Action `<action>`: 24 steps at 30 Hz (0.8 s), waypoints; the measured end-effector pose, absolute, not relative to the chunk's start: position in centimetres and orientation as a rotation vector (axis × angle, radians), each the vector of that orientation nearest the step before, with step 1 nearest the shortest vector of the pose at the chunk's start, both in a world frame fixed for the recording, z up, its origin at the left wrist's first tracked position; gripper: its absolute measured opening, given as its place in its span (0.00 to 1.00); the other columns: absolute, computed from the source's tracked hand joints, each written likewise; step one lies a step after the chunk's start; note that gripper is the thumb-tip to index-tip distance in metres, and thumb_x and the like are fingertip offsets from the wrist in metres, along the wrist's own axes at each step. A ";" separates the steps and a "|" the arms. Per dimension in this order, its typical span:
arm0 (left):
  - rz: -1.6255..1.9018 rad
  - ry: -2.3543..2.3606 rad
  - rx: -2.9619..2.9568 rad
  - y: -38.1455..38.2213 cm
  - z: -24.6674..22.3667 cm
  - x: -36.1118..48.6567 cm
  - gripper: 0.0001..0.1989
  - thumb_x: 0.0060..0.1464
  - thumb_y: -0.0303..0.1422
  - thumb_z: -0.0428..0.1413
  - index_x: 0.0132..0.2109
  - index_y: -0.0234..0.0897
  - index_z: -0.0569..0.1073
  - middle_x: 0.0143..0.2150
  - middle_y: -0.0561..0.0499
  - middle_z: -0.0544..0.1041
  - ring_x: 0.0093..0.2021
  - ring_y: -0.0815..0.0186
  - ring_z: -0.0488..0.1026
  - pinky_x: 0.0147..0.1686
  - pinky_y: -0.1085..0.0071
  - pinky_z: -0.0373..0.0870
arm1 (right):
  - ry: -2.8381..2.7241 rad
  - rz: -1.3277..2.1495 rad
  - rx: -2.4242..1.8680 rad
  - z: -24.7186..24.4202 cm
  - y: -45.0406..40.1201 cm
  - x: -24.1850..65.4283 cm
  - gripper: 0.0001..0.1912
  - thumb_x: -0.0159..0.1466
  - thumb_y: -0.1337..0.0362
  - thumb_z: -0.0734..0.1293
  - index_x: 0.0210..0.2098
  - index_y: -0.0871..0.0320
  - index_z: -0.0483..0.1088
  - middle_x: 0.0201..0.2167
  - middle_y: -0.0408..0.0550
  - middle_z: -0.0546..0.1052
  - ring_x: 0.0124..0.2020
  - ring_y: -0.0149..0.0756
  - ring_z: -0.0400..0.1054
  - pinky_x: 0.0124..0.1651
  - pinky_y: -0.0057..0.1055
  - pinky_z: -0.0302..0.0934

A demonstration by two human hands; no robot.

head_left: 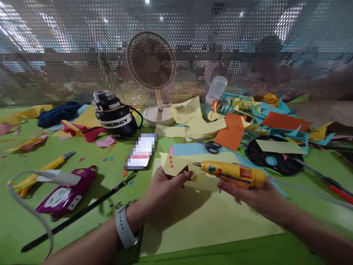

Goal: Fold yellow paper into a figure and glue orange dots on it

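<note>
My left hand (162, 189) is closed on a folded pale yellow paper piece (168, 163) that bears a row of small orange squares; a dark opening shows near the thumb. In my right hand (249, 195) is a yellow hot glue pen (227, 171), held nearly level. Its pointed metal tip faces left, close beside the folded paper but apart from it. Both hands are above a large pale yellow sheet (215, 228) lying on the green table (110, 232). My right fingers are partly hidden beneath the pen.
Behind the hands are a phone (142, 151), scissors (213, 146), a black round tray (253, 154) and heaped paper scraps (248, 110). A fan (151, 60) and a dark bottle (118, 121) stand farther back. A yellow cutter (52, 165) and a purple power bank (68, 193) lie left.
</note>
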State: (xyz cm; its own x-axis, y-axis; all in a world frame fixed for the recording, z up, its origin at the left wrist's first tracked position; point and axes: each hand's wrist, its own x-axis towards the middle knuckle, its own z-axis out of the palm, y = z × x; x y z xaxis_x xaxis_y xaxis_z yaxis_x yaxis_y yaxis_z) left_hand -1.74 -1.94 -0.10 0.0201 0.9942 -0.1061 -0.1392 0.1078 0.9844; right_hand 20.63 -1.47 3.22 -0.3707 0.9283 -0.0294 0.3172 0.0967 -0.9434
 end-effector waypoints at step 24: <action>1.206 1.063 1.095 -2.1 -0.4 -2.0 0.09 0.44 0.35 0.65 0.31 0.34 0.76 0.27 0.51 0.75 0.24 0.71 0.67 0.23 0.75 0.65 | -1.900 1.177 -1.343 3.7 -1.7 20.3 0.15 0.58 0.51 0.68 0.41 0.50 0.74 0.23 0.40 0.74 0.23 0.30 0.65 0.18 0.23 0.56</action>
